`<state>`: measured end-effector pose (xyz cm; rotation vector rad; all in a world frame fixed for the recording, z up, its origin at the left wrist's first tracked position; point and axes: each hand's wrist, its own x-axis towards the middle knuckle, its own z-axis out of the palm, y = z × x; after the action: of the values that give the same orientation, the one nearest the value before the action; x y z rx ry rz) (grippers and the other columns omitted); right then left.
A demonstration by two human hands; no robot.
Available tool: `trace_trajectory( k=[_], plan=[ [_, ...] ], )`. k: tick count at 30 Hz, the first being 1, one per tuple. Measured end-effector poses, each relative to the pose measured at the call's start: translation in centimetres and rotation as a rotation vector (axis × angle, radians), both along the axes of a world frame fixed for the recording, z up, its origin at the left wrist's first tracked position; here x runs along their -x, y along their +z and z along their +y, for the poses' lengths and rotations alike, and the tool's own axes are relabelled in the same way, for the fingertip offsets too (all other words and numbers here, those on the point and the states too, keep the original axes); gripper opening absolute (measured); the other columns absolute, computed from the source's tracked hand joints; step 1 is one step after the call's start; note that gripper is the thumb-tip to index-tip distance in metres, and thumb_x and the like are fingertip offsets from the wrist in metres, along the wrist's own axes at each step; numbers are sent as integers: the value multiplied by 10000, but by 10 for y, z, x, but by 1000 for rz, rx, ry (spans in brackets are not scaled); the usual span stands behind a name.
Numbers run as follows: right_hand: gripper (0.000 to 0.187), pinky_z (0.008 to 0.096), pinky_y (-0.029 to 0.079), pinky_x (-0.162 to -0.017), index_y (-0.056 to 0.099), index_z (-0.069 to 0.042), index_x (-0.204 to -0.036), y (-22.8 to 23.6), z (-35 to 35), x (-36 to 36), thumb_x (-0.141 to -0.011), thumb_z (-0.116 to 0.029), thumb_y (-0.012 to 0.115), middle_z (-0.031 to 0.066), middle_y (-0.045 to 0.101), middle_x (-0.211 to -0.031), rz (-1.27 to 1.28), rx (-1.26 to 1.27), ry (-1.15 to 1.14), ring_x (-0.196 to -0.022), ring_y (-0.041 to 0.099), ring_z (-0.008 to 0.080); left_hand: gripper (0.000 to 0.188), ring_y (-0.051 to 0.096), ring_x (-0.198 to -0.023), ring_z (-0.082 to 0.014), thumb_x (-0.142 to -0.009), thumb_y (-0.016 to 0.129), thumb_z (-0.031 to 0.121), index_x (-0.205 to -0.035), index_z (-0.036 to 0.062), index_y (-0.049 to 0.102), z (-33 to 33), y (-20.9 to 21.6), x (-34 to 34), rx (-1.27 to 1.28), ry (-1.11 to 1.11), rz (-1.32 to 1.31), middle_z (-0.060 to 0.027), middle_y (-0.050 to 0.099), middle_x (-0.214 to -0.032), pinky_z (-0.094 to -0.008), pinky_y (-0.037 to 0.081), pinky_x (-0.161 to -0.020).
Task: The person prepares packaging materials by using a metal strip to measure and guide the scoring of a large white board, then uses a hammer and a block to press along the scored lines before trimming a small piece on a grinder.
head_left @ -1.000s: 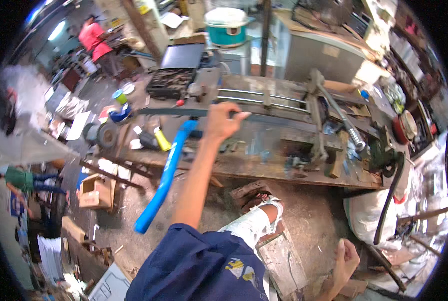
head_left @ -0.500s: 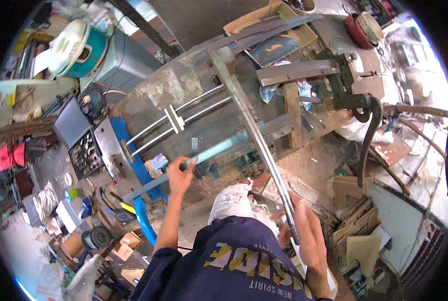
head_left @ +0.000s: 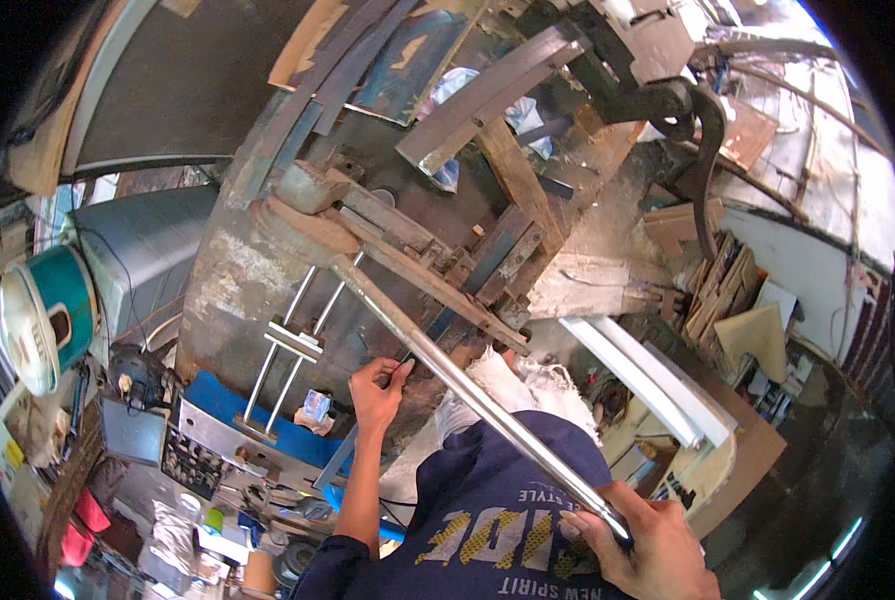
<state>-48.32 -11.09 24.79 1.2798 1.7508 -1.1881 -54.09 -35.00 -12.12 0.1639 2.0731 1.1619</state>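
My right hand [head_left: 657, 545], at the lower right, is wrapped round the end of a long shiny metal lever [head_left: 447, 370]. The lever runs up and left across the bench to a rusty, heavy end that sits on a bending fixture [head_left: 407, 225]. My left hand [head_left: 375, 395] is closed in a pinch at the edge of a flat metal bar [head_left: 337, 462]. The lever hides part of the bar, which appears again inside the fixture. Left of that hand, two thin parallel rods carry a pale sliding crosspiece [head_left: 295, 340].
A bench vise [head_left: 657, 105] with a curved handle stands at the far right of the workbench [head_left: 229, 265]. Beside it lie a thick metal bar [head_left: 497, 90] and a wooden block [head_left: 522, 180]. A teal pot [head_left: 62, 295] is at left; stacked wood scraps [head_left: 727, 300] are at right.
The lever has swung round, its far end now farther left, and my right hand has moved right and down with it. The whole view has turned. My left hand stays by the flat bar.
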Motion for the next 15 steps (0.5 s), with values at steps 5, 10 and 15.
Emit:
trace_trajectory(
  k=[5,10,15],
  plan=[
    [194,451,484,-610,586,-11,-962,1,3,5,-944,-182,676,262,602,-759,-78,10,46,-728,628,460,148,611,-617,-87,-839,791,70,-819,-37,690,-6,-4,8,59,-11,-200,-53,676,-691,-258,476,-569],
    [234,484,494,-647,610,4,-1030,4,2,10,-929,-190,695,262,638,-820,-154,10,111,-749,626,475,141,598,-622,-78,-838,791,64,-826,-35,690,-9,-11,6,21,22,-243,-45,672,-696,-256,467,-562],
    [351,425,519,-662,618,8,-1170,-3,10,16,-944,-254,679,232,653,-769,-337,179,220,-665,641,361,166,588,-609,-81,-837,802,89,-816,-31,690,-16,-16,4,-18,56,-245,-43,664,-681,-262,459,-558]
  ],
)
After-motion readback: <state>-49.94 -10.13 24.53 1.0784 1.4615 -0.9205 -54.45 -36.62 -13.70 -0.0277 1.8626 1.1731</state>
